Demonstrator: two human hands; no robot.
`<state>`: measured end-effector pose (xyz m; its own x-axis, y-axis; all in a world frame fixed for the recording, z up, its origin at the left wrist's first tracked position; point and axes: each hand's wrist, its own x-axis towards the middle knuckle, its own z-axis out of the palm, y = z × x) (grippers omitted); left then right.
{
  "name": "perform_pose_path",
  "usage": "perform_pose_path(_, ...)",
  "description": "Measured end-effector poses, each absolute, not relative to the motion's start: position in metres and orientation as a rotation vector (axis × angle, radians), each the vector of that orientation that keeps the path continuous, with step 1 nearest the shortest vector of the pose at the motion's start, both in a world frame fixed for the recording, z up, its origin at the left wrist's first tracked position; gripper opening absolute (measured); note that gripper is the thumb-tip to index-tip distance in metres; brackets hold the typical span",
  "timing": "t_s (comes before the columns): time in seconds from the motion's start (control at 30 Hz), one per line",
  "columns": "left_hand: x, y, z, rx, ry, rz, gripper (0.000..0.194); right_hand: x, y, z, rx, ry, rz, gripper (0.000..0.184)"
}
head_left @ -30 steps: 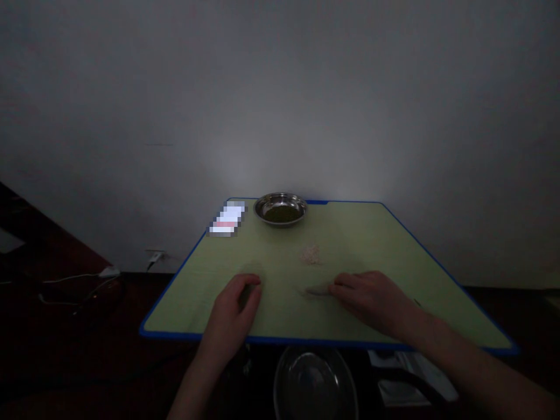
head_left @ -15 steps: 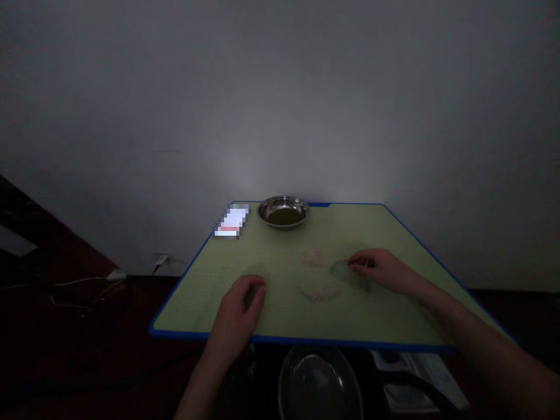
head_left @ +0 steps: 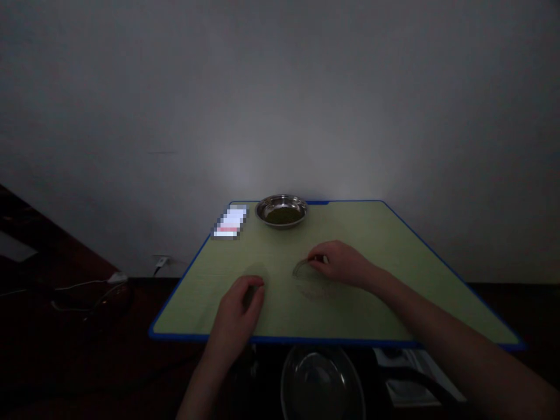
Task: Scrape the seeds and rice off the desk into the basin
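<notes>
My right hand (head_left: 339, 262) pinches a thin, curved, see-through piece (head_left: 300, 267) just above the table, right of the middle; its exact kind is too dim to tell. Just below it, a faint pale patch of small grains or crumbs (head_left: 314, 290) lies on the green tabletop (head_left: 367, 227). At the front left, my left hand (head_left: 242, 306) rests on the table with fingers loosely curved. A gap shows between thumb and forefinger, and nothing is visible in it. Toward the back stands a shallow steel bowl (head_left: 281, 199) with dark green contents (head_left: 283, 216).
A blurred lit phone (head_left: 230, 221) lies at the table's back left. Below the front edge are another metal bowl (head_left: 321, 385) and a dark curved handle (head_left: 415, 376). Cables and a plug (head_left: 161, 262) are at the left, by the wall (head_left: 280, 105).
My right hand has moved left with the curved piece, over where the upper pale patch was; that patch no longer shows. The lower patch looks fainter. My left hand stays put.
</notes>
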<state>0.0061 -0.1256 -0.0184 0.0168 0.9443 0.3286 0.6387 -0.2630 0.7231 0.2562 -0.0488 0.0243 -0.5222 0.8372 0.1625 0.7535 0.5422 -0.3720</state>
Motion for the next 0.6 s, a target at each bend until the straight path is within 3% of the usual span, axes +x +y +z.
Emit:
perform_pose_path(0.27,0.008,-0.126,-0.014,1.927,1.619,1.122,0.022,0.240,-0.038,0.027,-1.120,-2.639,0.313,0.021)
perform_pose_path(0.6,0.005,-0.124,-0.020,1.960,1.615,1.131,0.022,0.246,-0.037,0.031,-0.987,-2.764,0.496,0.022)
